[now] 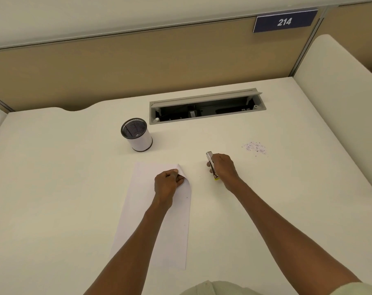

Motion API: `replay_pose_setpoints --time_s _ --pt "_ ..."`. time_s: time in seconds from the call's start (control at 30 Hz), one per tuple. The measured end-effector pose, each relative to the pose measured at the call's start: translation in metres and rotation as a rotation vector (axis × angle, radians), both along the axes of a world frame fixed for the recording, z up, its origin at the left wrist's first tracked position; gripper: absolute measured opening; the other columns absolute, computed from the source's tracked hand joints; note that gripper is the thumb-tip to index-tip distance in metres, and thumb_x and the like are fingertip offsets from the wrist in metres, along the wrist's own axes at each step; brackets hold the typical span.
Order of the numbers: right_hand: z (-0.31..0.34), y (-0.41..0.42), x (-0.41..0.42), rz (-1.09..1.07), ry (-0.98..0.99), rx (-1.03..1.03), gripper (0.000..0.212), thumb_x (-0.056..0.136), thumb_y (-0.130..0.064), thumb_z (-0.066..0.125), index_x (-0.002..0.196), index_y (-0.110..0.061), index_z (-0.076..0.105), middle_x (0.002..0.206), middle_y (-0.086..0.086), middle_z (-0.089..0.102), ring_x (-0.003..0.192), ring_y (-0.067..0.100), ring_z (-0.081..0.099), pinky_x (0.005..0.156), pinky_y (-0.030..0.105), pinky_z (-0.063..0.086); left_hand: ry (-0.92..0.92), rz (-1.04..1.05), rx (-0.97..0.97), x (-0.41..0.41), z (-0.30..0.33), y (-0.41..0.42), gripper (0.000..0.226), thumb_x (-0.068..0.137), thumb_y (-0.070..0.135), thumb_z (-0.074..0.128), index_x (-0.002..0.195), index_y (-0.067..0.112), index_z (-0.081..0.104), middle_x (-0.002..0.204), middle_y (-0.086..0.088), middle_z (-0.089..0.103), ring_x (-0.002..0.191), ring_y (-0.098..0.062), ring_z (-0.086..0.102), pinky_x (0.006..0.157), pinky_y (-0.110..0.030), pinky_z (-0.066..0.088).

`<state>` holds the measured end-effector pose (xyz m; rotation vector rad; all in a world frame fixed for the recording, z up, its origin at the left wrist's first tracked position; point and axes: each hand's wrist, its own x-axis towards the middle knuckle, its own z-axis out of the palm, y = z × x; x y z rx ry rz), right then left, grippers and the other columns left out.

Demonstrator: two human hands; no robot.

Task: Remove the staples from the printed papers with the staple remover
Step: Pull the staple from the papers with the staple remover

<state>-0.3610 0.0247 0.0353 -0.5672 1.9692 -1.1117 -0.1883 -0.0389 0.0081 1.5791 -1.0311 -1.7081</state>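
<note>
The stapled papers (159,209) lie flat on the white desk (53,177), and their far right corner is pinched and curled up by the left hand (168,185). The metal staple remover (212,166) is clasped in the right hand (222,168), just beside the sheets but apart from them. A tear at the lifted corner may be risked if it is pulled while the staple is pried; no staple can be made out

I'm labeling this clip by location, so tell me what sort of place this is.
Probably an office cubicle or study carrel: a white desk enclosed by tan partition panels, a numbered sign reading 214, and a cable tray recessed in the desktop.
</note>
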Motion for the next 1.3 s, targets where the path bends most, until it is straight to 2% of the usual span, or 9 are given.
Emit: replay_pose_setpoints --time_s 0.13,0.3,0.4,0.5,0.6,0.77,1.07,1.17,1.3 --pt "0.005 -0.016 -0.006 0.059 0.042 -0.002 0.018 0.088 -0.015 0.049 0.078 -0.004 0.06 0.072 0.008 0.055 0.061 0.022 0.048 0.051 0.025 0.039 0.114 0.045 0.06 0.002 -0.003 -0.002 0.015 0.098 0.008 0.06 0.092 0.0 0.071 0.09 -0.017 0.072 0.088 -0.027 0.071 0.09 -0.039 0.059" --pt "0.006 -0.055 -0.019 0.035 0.237 0.035 0.015 0.078 -0.021 0.067 0.088 -0.01 0.068 0.082 0.006 0.068 0.072 0.024 0.066 0.058 0.038 0.06 0.209 0.081 0.114 0.006 -0.007 -0.005 0.013 0.096 0.006 0.064 0.099 -0.005 0.071 0.092 -0.019 0.073 0.088 -0.029 0.073 0.088 -0.038 0.06" --pt "0.009 -0.079 -0.023 0.109 0.472 0.089 0.019 0.076 -0.02 0.067 0.075 -0.001 0.064 0.07 0.006 0.061 0.069 0.026 0.06 0.057 0.033 0.05 0.238 0.075 0.119 0.009 -0.01 -0.007 0.015 0.095 0.006 0.066 0.101 -0.007 0.071 0.095 -0.02 0.074 0.09 -0.029 0.074 0.087 -0.038 0.06" --pt "0.008 -0.099 -0.023 0.135 0.555 0.099 0.024 0.079 -0.018 0.065 0.066 -0.006 0.05 0.068 0.008 0.054 0.065 0.027 0.053 0.054 0.028 0.034 0.263 0.048 0.105 0.012 -0.013 -0.008 0.019 0.096 0.008 0.066 0.104 -0.008 0.071 0.099 -0.022 0.075 0.093 -0.029 0.074 0.089 -0.038 0.059" --pt "0.004 -0.113 -0.02 0.182 0.634 0.099 0.025 0.082 -0.019 0.064 0.069 -0.01 0.045 0.077 0.013 0.056 0.072 0.029 0.054 0.06 0.03 0.034 0.274 0.032 0.091 0.015 -0.017 -0.008 0.021 0.096 0.009 0.065 0.103 -0.01 0.07 0.098 -0.021 0.075 0.092 -0.027 0.074 0.089 -0.037 0.059" --pt "-0.005 -0.125 -0.014 0.242 0.744 0.162 0.018 0.086 -0.023 0.063 0.089 -0.005 0.061 0.097 0.013 0.06 0.088 0.029 0.06 0.066 0.03 0.038 0.278 0.017 0.086 0.016 -0.02 -0.008 0.023 0.095 0.01 0.066 0.104 -0.011 0.069 0.096 -0.021 0.073 0.092 -0.027 0.073 0.09 -0.037 0.059" --pt "-0.017 -0.119 -0.016 0.177 0.709 0.14 0.038 0.093 -0.039 0.058 0.1 -0.002 0.059 0.101 0.013 0.057 0.093 0.027 0.057 0.075 0.035 0.044 0.296 0.004 0.072 0.017 -0.019 -0.008 0.016 0.096 0.008 0.065 0.099 -0.007 0.071 0.086 -0.015 0.074 0.085 -0.023 0.073 0.084 -0.032 0.06" --pt "-0.019 -0.103 -0.02 0.076 0.776 0.014 0.029 0.097 -0.024 0.05 0.105 0.001 0.061 0.104 0.017 0.058 0.095 0.03 0.057 0.08 0.037 0.045 0.299 -0.001 0.065 0.017 -0.02 -0.008 0.014 0.096 0.007 0.064 0.097 -0.006 0.071 0.083 -0.013 0.073 0.084 -0.023 0.072 0.084 -0.032 0.061" --pt "-0.031 -0.06 -0.022 0.106 0.762 -0.154 0.019 0.087 -0.005 0.052 0.097 -0.002 0.068 0.089 0.015 0.062 0.085 0.028 0.059 0.074 0.032 0.045 0.308 -0.007 0.058 0.018 -0.019 -0.007 0.014 0.097 0.007 0.064 0.096 -0.005 0.07 0.084 -0.014 0.072 0.084 -0.023 0.072 0.085 -0.032 0.06"
